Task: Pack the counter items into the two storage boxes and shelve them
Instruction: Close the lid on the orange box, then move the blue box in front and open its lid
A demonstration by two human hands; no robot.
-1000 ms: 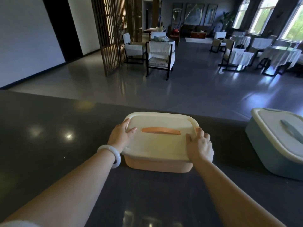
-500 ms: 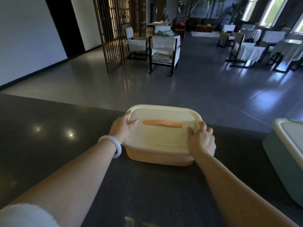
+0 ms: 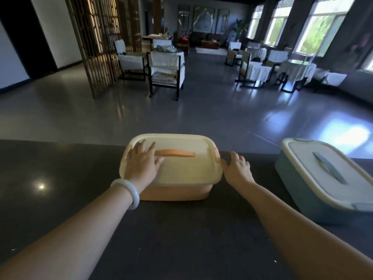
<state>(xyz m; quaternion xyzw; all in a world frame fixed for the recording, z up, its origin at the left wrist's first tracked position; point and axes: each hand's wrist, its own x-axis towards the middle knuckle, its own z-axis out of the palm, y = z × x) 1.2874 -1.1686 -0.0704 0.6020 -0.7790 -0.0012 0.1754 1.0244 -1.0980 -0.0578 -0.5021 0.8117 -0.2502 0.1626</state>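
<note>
An orange storage box [image 3: 177,191] with a cream lid and a flat orange handle [image 3: 175,153] stands on the dark counter [image 3: 60,178], near its far edge. My left hand [image 3: 141,161] lies flat on the left part of the lid, fingers spread beside the handle. My right hand [image 3: 237,168] is off the lid, fingers loosely bent, its fingertips by the orange side clasp [image 3: 217,156] at the box's right end. A blue storage box [image 3: 314,203] with a cream lid and blue handle sits closed on the counter to the right.
Beyond the counter's far edge the grey floor [image 3: 201,110] drops away. Chairs with white covers [image 3: 165,71], clothed tables [image 3: 296,71] and a wooden lattice screen [image 3: 101,41] stand further back. A white bangle [image 3: 129,190] circles my left wrist.
My left hand slid from the lid's left edge onto its top. My right hand came off the lid's right edge and now sits beside the clasp. The blue box is back in fuller view.
</note>
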